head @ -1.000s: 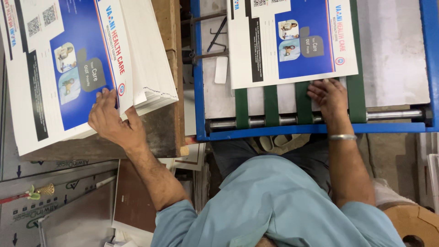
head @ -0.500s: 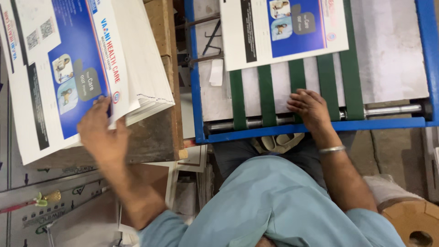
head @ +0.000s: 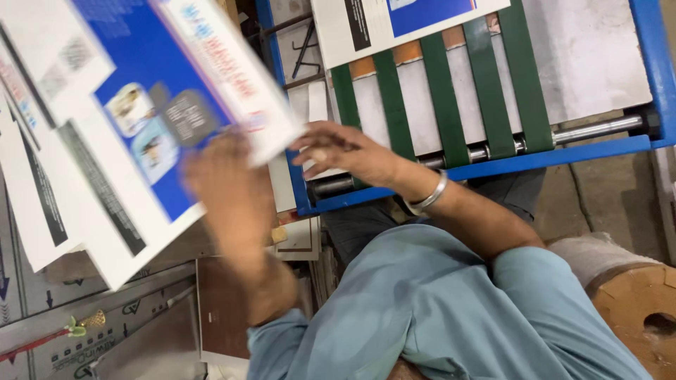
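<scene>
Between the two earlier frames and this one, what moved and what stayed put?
The left hand has lifted a printed sheet off the stack and swung it toward the blue feeder. The right hand left the green belts and came across to meet its edge. The sheet on the belts travelled further away. The person remains seated.

So on the left there's a stack of flat printed blue-and-white cardboard sheets (head: pixel 105 141), with the left hand (head: pixel 225 190) against its lower right edge and the right hand (head: pixel 345 151) just beside it, reaching toward the same corner. To the right sits the blue-framed metal feeder table with green belts (head: pixel 486 105), and another printed cardboard sheet (head: pixel 394 21) lies on those belts at the far end. A round cardboard roll (head: pixel 634 302) is off at the near right, well apart from the stack.
</scene>
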